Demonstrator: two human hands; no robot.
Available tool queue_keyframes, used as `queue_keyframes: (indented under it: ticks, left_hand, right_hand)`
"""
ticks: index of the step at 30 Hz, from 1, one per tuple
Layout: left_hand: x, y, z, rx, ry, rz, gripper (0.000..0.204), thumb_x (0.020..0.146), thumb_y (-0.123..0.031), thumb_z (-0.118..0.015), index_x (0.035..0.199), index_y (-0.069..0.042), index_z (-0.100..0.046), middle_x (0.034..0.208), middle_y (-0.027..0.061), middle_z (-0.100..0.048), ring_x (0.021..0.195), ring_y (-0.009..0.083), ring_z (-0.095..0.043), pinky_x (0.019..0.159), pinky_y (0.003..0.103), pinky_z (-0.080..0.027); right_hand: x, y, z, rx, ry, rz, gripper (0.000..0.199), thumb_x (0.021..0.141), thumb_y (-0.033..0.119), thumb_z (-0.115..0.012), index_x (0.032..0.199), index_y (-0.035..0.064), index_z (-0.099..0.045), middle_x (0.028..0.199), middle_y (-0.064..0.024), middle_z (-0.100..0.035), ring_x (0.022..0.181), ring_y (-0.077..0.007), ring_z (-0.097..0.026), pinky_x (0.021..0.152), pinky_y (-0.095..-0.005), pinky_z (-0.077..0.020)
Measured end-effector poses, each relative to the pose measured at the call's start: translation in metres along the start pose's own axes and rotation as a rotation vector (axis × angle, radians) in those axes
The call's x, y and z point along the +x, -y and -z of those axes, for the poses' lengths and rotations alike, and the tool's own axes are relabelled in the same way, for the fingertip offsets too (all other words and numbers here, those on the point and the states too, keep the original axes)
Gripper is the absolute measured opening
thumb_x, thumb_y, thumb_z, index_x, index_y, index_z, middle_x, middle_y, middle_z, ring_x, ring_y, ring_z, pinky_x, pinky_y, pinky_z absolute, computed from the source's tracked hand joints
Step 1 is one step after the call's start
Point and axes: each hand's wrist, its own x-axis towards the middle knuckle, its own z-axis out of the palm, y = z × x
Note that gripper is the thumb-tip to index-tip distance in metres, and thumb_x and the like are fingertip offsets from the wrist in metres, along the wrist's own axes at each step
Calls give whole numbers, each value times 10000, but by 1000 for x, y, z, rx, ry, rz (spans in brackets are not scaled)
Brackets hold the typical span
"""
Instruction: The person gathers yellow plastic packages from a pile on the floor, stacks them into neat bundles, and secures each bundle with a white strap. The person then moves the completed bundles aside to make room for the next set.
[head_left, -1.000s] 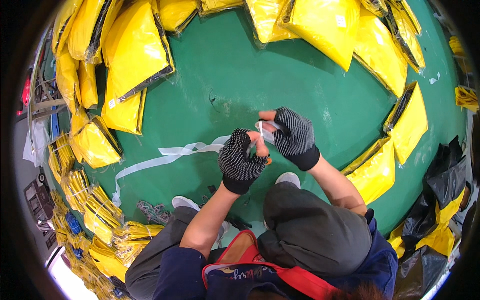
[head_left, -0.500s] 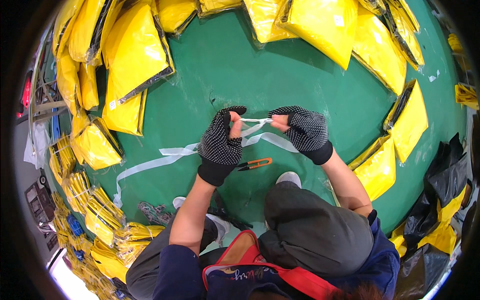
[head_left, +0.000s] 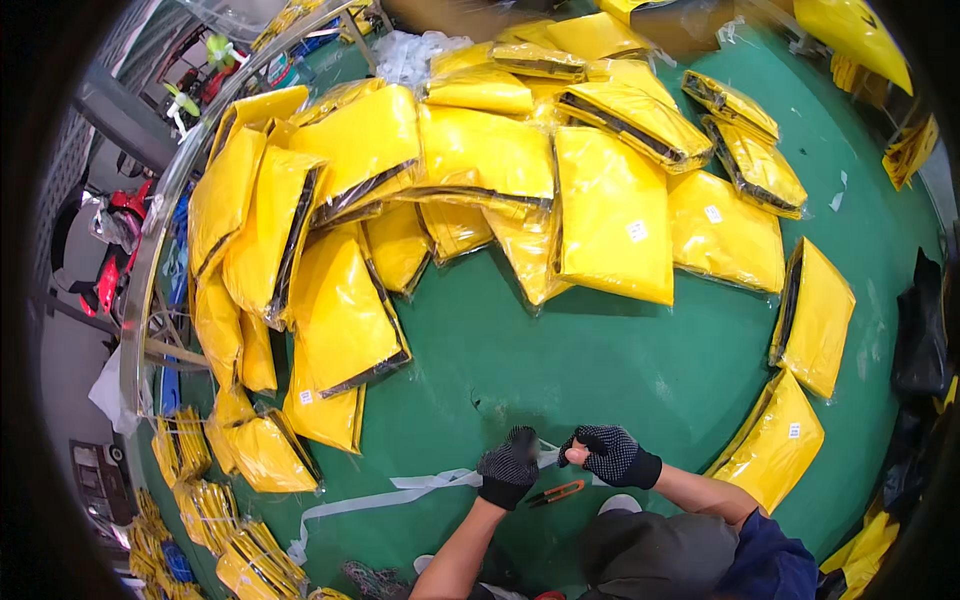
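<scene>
My left hand, in a black fingerless glove with white dots, is closed and partly smeared by motion. Just beside it my right hand, gloved the same way, pinches with thumb and fingers. A short taut piece of white plastic strip shows between the two hands. Its long tail lies across the green floor to the left of my left hand. Below the hands rests a pair of thread snips with orange handles, touched by neither hand. Whatever knot or loop lies at my fingertips is too small to make out.
Flat yellow packages in clear plastic form a wide arc on the green floor. Bundled yellow pieces lie at lower left. A metal-framed rack stands left; black sheeting lies right. Yellow packages also lie beyond my right arm.
My view has tilted up, so hands, strip and snips sit lower in the picture and more yellow packages show. My hands have come closer together, and the loop between them is less visible.
</scene>
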Motion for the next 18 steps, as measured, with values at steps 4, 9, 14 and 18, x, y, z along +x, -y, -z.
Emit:
queue_keyframes:
  ticks: [4,9,14,18]
  left_hand:
    - [-9,32,-13,56,-307,-322,265,796,-160,-513,1053,-99,-537,877,151,-599,781,340,-596,605,424,-474]
    - [8,75,7,-121,-101,-140,700,759,-520,-582,1247,-44,-419,1162,199,-522,1059,362,-514,891,418,-415]
    - [12,62,0,45,-705,-145,644,757,-345,-618,1242,22,-407,1240,284,-403,1156,428,-386,1008,527,-261]
    - [-40,91,-34,83,-634,-55,631,767,-365,-615,1254,-12,-421,1289,259,-378,1211,418,-341,1022,506,-243]
  right_hand:
    - [-4,-7,24,132,49,-69,304,808,326,-653,730,47,-561,668,-48,-566,667,-150,-546,661,-296,-454]
    - [11,-57,43,-46,157,-4,434,734,320,-708,1057,83,-543,963,-87,-601,917,-175,-571,815,-338,-453]
    - [9,-85,107,96,-22,-488,232,827,286,-587,876,59,-581,689,-14,-570,535,-82,-481,487,-222,-400]
    - [14,-51,97,338,74,-450,486,745,256,-717,1147,74,-515,704,43,-500,493,-39,-388,432,-186,-304]
